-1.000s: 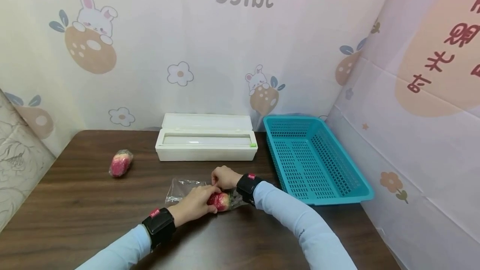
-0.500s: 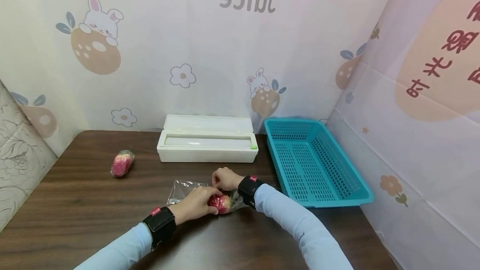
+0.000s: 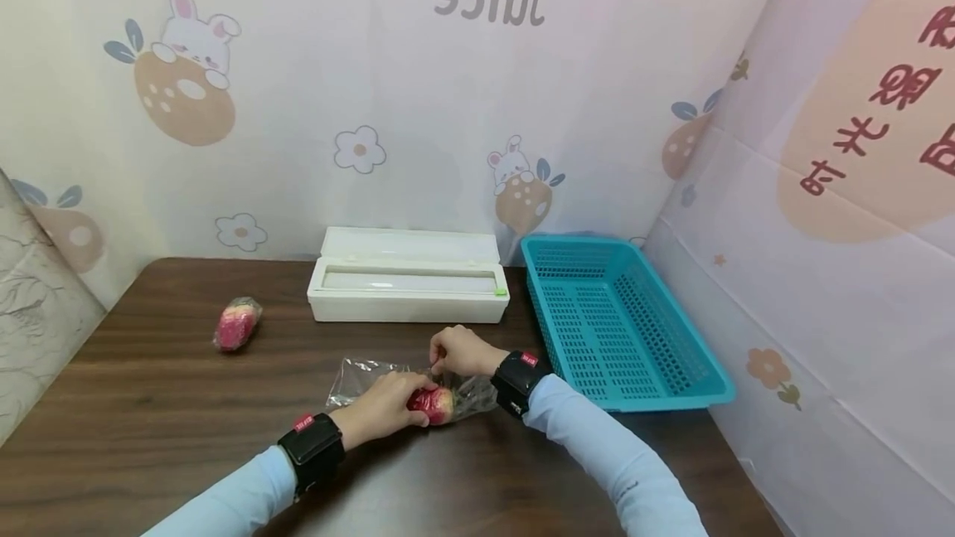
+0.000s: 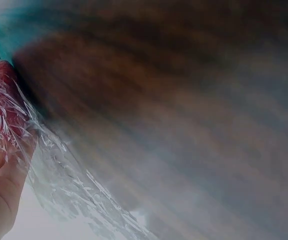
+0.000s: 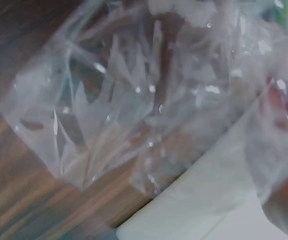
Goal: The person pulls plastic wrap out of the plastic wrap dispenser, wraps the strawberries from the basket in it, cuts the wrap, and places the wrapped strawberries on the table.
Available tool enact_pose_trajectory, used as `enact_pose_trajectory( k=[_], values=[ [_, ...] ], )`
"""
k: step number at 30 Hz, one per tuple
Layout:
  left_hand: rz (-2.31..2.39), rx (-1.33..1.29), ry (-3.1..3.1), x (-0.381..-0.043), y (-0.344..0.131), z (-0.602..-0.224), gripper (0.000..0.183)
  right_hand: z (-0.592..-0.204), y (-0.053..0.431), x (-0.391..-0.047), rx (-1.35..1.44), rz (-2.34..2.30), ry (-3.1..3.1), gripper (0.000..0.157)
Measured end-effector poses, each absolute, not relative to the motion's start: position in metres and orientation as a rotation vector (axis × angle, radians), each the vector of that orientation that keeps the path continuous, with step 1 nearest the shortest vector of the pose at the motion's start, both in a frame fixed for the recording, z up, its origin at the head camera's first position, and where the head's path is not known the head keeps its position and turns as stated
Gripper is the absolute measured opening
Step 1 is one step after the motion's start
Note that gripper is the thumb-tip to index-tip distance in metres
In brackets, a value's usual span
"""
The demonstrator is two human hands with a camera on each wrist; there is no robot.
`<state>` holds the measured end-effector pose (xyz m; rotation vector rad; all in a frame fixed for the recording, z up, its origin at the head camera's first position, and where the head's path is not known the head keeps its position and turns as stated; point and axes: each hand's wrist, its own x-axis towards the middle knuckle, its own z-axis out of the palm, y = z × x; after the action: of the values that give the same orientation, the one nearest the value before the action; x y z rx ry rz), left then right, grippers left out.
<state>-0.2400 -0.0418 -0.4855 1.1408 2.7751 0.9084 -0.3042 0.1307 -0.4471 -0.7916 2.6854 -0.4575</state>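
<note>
On the dark wooden table lies a red-and-yellow fruit (image 3: pixel 438 406) in clear plastic wrap (image 3: pixel 477 394). My left hand (image 3: pixel 382 407) grips it from the left, thumb at the near side and fingers over the top. Loose film spreads out on both sides. Just beyond the fruit, my right hand (image 3: pixel 464 351) has curled fingers, their tips pinching at the film's far edge. In the left wrist view the wrapped fruit (image 4: pixel 6 105) shows by the fingers, with film trailing below. Crumpled film (image 5: pixel 109 110) fills much of the right wrist view.
A white plastic-wrap dispenser (image 3: pixel 406 307) with its lid raised stands at the back. To its right is a turquoise perforated basket (image 3: pixel 716 384). Another film-wrapped red-and-yellow fruit (image 3: pixel 237 324) lies at the back left. Printed curtains hang behind and to the right.
My right hand has drawn slightly to the right, away from the left fingers, so more of the film beside the fruit shows. My left hand stays on the fruit.
</note>
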Motion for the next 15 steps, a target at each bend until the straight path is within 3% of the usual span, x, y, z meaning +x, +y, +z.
enact_pose_trajectory(
  k=[10, 15],
  values=[
    [0.902, 1.135, 2.79, -0.237, -0.039, -0.489, 0.041, -0.467, 0.136, -0.307, -0.75, -0.393, 2.566, 0.015],
    [0.936, 1.143, 2.77, -0.24, -0.041, -0.49, 0.041, -0.471, 0.137, -0.308, -0.742, -0.432, 2.602, 0.01]
  ],
)
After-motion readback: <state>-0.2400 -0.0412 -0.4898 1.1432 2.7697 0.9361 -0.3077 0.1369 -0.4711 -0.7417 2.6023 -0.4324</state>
